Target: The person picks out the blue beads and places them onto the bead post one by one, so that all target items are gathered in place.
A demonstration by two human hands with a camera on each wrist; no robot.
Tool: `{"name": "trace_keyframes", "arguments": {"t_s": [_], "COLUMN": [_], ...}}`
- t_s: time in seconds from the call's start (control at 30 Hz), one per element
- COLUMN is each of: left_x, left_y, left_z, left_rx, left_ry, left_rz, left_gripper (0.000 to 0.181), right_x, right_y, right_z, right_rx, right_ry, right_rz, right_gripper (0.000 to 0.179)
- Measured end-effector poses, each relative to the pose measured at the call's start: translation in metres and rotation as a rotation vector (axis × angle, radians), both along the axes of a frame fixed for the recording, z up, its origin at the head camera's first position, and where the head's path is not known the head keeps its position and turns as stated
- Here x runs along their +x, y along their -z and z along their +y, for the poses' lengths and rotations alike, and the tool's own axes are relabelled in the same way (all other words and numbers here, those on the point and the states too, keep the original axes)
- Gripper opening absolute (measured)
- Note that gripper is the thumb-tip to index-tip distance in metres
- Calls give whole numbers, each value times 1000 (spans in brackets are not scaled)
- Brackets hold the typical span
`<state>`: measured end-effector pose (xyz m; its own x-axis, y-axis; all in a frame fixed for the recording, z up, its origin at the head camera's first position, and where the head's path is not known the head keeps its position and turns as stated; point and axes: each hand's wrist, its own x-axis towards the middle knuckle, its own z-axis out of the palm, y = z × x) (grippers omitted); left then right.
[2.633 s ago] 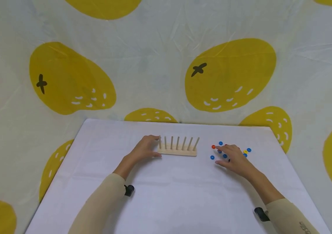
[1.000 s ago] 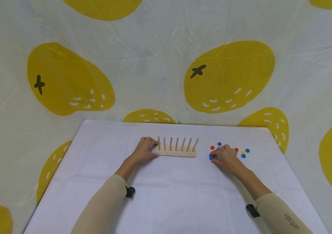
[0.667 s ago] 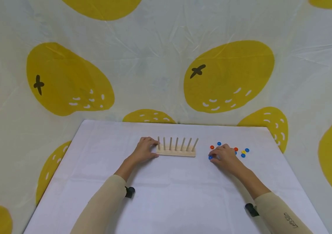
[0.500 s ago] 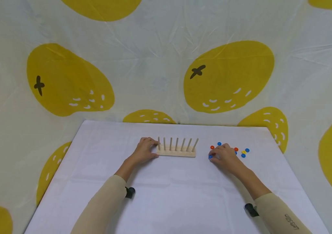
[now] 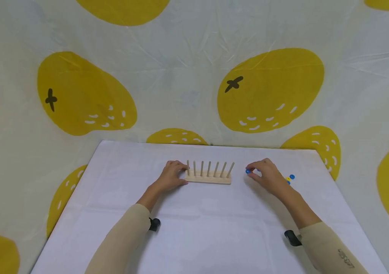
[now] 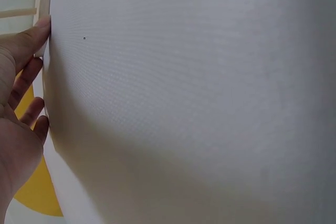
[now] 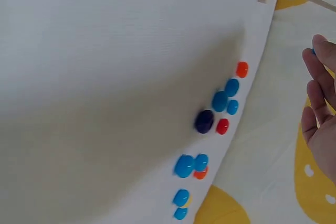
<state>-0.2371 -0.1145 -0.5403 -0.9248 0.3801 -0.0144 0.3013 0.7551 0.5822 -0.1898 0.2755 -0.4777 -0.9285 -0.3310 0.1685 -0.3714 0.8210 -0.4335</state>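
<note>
A wooden rack (image 5: 208, 179) with a row of upright pegs stands on the white table. My left hand (image 5: 170, 176) holds its left end, thumb at the front edge and fingers behind; in the left wrist view the thumb (image 6: 38, 32) touches the base's end. To the right of the rack, my right hand (image 5: 270, 178) pinches a blue bead (image 5: 247, 171) between thumb and fingertips, raised above the table. Only a sliver of that bead shows in the right wrist view. The rack's pegs carry nothing.
Loose beads lie on the table right of the rack, several hidden by the right hand in the head view. The right wrist view shows an orange bead (image 7: 242, 69), a dark bead (image 7: 204, 121), a red bead (image 7: 222, 126) and several blue ones. A fruit-patterned cloth (image 5: 187, 76) hangs behind.
My right hand came down over the beads, pinched the nearest blue one and has lifted it up off the table. My left hand has stayed at the rack's left end, its fingers closing in slightly.
</note>
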Motion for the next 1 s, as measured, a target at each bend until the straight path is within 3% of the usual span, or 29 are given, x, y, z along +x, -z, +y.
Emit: {"name": "trace_keyframes", "arguments": {"t_s": [0.2, 0.5, 1.0], "left_x": [-1, 1, -1], "left_y": [-1, -1, 1], "left_z": [0, 0, 0], "left_rx": [5, 10, -9], "left_ry": [0, -1, 3], "left_rz": [-1, -5, -3], "left_gripper": [55, 54, 55], "right_x": [-8, -22, -37], "right_y": [-20, -32, -53], "right_z": [-11, -29, -85], "right_rx": [3, -17, -51], "right_ry": [-18, -107, -203], "right_rz": [8, 154, 170], "right_gripper": [24, 21, 19]}}
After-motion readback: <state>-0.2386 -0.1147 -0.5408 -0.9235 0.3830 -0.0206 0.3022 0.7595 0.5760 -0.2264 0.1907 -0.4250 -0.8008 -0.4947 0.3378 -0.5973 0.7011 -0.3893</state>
